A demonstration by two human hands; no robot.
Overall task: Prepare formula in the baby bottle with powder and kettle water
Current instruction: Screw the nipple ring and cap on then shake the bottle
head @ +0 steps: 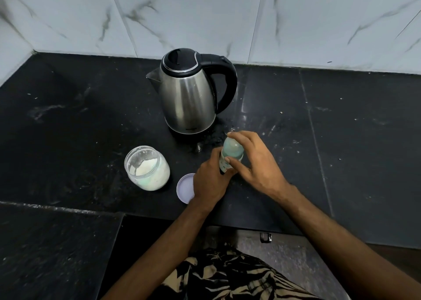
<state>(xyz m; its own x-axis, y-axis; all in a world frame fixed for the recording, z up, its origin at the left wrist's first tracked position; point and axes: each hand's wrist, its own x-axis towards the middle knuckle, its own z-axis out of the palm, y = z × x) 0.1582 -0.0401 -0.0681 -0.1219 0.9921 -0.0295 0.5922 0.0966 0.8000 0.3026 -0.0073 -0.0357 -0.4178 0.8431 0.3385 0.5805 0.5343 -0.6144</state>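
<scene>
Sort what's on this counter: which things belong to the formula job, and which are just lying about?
In use:
baby bottle, gripped by the left hand, the right hand on its cap
powder jar, open
jar lid, lying beside it
kettle, lid closed

Lying about:
only crumbs and powder specks on the counter

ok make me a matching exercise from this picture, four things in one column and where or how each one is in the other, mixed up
Things
1. stainless steel electric kettle with black handle
2. clear glass jar of white powder
3. pale lilac round lid
4. small clear baby bottle with teal cap

States
A. held upright in both hands
B. lying flat on the black counter, partly under the left wrist
C. open, standing left of the hands
D. standing at the back, lid shut, spout to the left

Pairs: 1-D, 2-C, 3-B, 4-A

The left hand grips the bottle's body; the right hand holds its cap.
</scene>
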